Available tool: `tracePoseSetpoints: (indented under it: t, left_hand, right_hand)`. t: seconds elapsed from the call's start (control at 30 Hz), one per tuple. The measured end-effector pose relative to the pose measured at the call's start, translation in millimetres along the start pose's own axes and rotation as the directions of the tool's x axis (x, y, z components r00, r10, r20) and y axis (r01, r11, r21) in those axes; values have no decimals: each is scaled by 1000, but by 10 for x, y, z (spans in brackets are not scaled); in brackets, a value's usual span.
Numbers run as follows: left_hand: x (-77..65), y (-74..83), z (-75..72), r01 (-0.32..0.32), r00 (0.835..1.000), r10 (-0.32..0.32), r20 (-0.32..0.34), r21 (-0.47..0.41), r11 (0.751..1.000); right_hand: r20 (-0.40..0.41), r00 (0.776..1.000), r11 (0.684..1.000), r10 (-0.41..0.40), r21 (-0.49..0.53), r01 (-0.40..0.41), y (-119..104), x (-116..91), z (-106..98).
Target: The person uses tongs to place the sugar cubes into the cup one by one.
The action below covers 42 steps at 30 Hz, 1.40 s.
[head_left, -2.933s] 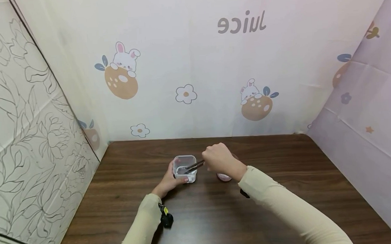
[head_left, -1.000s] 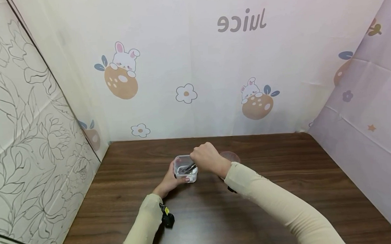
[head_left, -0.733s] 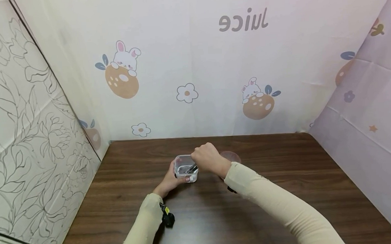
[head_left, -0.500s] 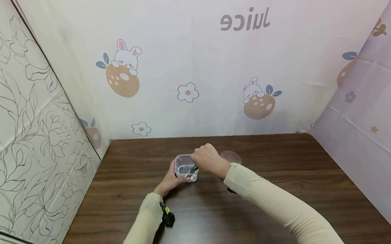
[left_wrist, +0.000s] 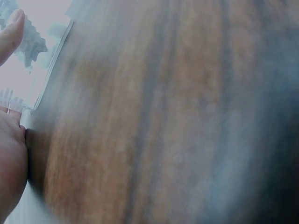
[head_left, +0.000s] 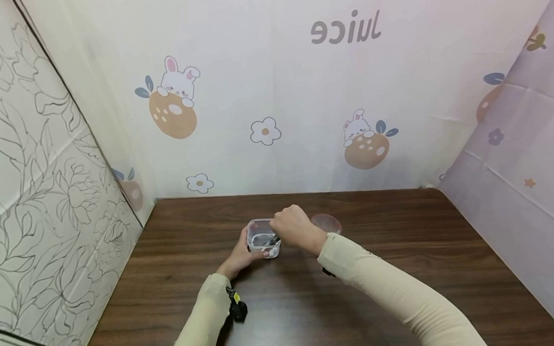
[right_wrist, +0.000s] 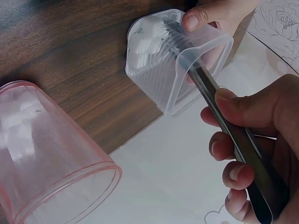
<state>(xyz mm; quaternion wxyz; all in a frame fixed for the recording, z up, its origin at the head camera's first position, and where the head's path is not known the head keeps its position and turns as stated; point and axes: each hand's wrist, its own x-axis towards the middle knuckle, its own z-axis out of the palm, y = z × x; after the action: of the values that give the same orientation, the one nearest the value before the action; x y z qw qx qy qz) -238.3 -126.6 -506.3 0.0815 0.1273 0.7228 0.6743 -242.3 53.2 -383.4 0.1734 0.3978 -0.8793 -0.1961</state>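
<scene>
My left hand [head_left: 241,254] grips a clear square plastic container [right_wrist: 163,95] at its left side, thumb on the near wall. White pieces [right_wrist: 147,39] lie at its bottom. In the right hand [head_left: 294,227] is a pair of metal tongs [right_wrist: 209,93] with dark handles, fingers and thumb curled round them. The tongs slant down through the container's mouth, their tips among the white pieces. I cannot tell whether the tips pinch one. Right of the container, partly behind the right hand in the head view, stands a clear pink cup [right_wrist: 60,144] with whitish pieces at its bottom.
A dark wood-grain table [head_left: 400,224] carries both vessels. A patterned cloth wall [head_left: 236,92] rises behind its far edge, with more cloth at left and right. Small black cameras [head_left: 238,310] sit on the wrists.
Since the oldest frame, the right hand has moved left and the tongs have gone deeper into the container, uncovering the cup's rim. Lately the tongs shift only slightly; the left hand stays put.
</scene>
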Motion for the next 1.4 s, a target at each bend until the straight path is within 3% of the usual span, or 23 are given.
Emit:
tracePoseSetpoints:
  t: [0.17, 0.27, 0.4, 0.57, 0.77, 1.17, 1.4]
  left_hand:
    - [64, -203, 13, 7, 1000, -7, -28, -15, 1000]
    - [68, -226, 22, 6, 999, -6, -38, -8, 1000]
    - [-3, -53, 30, 13, 1000, -12, -21, 20, 1000]
    - [-28, 8, 42, 12, 1000, -11, -27, 36, 999]
    - [-29, -15, 39, -5, 1000, 6, -26, 23, 1000]
    - [9, -36, 22, -21, 1000, 21, -14, 5, 1000]
    - [7, -28, 33, -28, 999, 29, -28, 26, 999]
  right_hand:
    - [0, 1000, 1000, 0, 14, 0, 13, -27, -17]
    - [-6, 1000, 1000, 7, 29, -7, 34, -42, -43]
    - [-9, 1000, 998, 23, 51, -23, 80, -69, -66]
    - [-33, 999, 997, 43, 67, -41, 156, -116, -57]
    - [-126, 990, 992, 60, 118, -46, 247, -214, -63]
    - [-96, 987, 981, 127, 162, -110, 422, -430, -55]
    - [-177, 974, 973, 145, 204, -108, 482, -556, -39]
